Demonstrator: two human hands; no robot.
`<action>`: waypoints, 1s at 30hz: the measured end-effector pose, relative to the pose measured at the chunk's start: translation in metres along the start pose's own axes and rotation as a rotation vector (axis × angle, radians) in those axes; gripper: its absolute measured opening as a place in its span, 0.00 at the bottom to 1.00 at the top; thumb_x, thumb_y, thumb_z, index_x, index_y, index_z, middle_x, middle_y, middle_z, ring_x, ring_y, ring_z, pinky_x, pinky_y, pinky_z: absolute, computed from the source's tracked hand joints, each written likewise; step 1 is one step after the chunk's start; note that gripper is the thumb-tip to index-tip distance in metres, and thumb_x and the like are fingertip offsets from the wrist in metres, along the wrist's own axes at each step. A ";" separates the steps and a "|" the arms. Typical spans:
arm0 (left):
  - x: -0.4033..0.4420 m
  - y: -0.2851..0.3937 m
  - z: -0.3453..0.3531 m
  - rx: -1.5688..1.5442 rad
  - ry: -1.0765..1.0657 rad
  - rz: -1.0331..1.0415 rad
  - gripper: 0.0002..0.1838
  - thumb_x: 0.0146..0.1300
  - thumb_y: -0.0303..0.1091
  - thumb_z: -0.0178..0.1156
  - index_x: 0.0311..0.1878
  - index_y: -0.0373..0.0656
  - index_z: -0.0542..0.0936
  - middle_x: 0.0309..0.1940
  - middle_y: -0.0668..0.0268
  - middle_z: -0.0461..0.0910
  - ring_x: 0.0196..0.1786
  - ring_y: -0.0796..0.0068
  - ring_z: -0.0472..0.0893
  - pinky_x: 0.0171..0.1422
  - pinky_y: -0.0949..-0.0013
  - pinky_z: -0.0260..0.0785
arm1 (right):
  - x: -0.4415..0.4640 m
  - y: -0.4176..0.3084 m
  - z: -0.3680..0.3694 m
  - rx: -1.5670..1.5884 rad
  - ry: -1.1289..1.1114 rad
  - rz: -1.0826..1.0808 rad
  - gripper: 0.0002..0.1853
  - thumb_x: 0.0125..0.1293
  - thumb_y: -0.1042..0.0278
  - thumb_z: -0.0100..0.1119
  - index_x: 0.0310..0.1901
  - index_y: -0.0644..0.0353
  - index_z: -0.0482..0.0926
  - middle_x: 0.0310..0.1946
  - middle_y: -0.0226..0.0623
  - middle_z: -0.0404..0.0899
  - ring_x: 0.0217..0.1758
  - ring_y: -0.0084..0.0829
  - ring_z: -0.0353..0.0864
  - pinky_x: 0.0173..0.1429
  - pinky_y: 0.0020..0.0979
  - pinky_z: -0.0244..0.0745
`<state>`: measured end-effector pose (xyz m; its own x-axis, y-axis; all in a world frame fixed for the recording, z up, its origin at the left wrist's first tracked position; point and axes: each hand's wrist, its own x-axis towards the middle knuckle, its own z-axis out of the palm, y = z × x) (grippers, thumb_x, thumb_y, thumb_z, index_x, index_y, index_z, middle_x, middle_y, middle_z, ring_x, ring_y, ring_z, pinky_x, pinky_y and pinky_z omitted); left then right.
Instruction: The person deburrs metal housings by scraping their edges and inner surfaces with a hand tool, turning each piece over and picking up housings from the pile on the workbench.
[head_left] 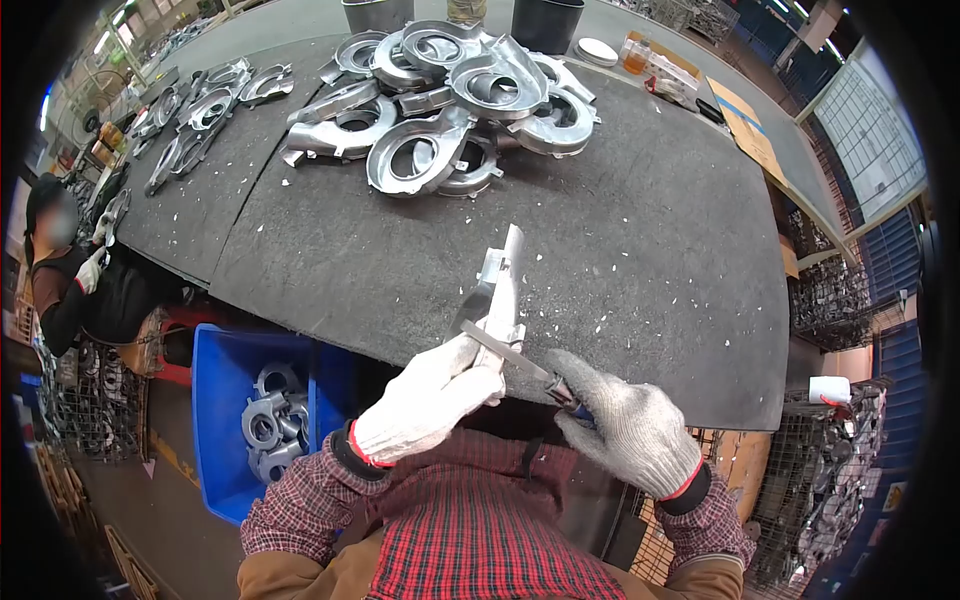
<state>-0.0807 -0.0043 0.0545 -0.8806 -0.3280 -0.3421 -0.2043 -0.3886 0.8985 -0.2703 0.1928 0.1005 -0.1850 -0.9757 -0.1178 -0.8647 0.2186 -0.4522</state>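
My left hand [430,400], in a white knit glove, is closed around a silver cast-metal blower housing [505,285]. The housing is held edge-on above the table's front edge, its narrow end pointing up and away. A gloved right hand [635,420], mine, grips the handle of a flat metal file [510,355]. The file's blade slants up to the left and lies across the near part of the housing, close to my left fingers. My glove hides most of the handle.
Similar housings are heaped on the dark table [680,260], in a large pile [420,155] and a left group [205,110]. Below left, a blue bin [215,420] holds several housings. Metal scraps dot the tabletop. Another person [70,260] works at the left with gloved hands.
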 end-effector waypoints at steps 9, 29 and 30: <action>0.003 0.010 -0.004 0.121 -0.001 -0.026 0.29 0.80 0.37 0.61 0.78 0.34 0.76 0.47 0.69 0.82 0.47 0.81 0.79 0.52 0.73 0.73 | 0.005 -0.004 0.001 0.045 -0.029 0.034 0.39 0.74 0.56 0.71 0.82 0.50 0.67 0.41 0.46 0.91 0.34 0.48 0.94 0.37 0.45 0.92; 0.001 0.028 -0.014 0.147 0.006 -0.019 0.21 0.81 0.35 0.65 0.70 0.34 0.84 0.38 0.71 0.86 0.42 0.83 0.81 0.48 0.76 0.73 | -0.005 -0.023 0.002 -0.311 0.106 0.089 0.37 0.67 0.62 0.78 0.78 0.47 0.75 0.34 0.44 0.87 0.29 0.44 0.93 0.32 0.43 0.90; 0.003 0.021 -0.019 0.121 -0.030 0.011 0.20 0.81 0.35 0.64 0.70 0.36 0.84 0.40 0.71 0.86 0.43 0.84 0.81 0.48 0.76 0.73 | -0.003 -0.020 0.002 -0.307 0.107 0.093 0.37 0.67 0.62 0.78 0.78 0.47 0.75 0.34 0.44 0.87 0.29 0.44 0.93 0.32 0.43 0.90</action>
<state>-0.0795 -0.0294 0.0676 -0.8952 -0.3045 -0.3254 -0.2432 -0.2782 0.9292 -0.2512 0.1918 0.1078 -0.3036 -0.9517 -0.0453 -0.9391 0.3070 -0.1544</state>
